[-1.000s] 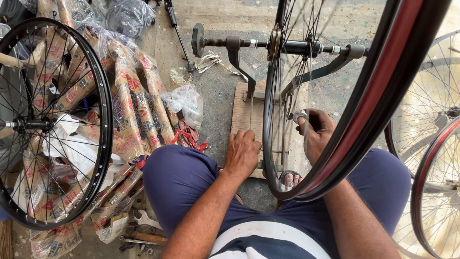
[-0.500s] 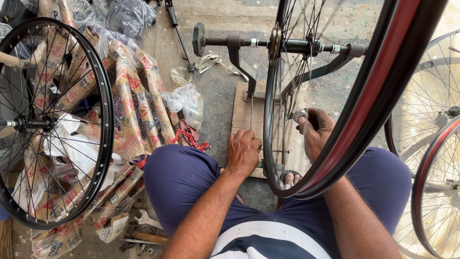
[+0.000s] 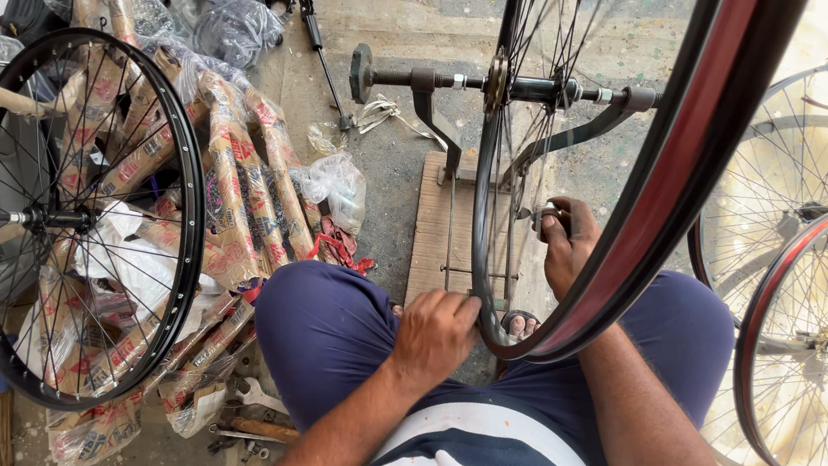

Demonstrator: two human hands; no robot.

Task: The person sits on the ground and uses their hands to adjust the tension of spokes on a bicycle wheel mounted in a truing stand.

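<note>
A black bicycle wheel rim with a red stripe (image 3: 673, 181) stands upright in a metal truing stand (image 3: 431, 95), its hub axle (image 3: 535, 88) resting across the stand's arms. My left hand (image 3: 434, 332) rests on my left knee and grips the bottom of the rim with its fingers. My right hand (image 3: 565, 242) is inside the wheel among the spokes, closed on a small metal spoke tool (image 3: 545, 216). My sandalled toes (image 3: 520, 324) show just below the rim.
A finished black spoked wheel (image 3: 185, 216) leans at the left over paper-wrapped bundles (image 3: 241, 190) and plastic bags (image 3: 336, 185). More wheels (image 3: 768, 328) stand at the right. The stand sits on a wooden board (image 3: 431, 233) on concrete floor. Small tools (image 3: 246, 427) lie by my left leg.
My left hand has shifted slightly right along the rim's bottom. My right hand stays on the tool at the spokes.
</note>
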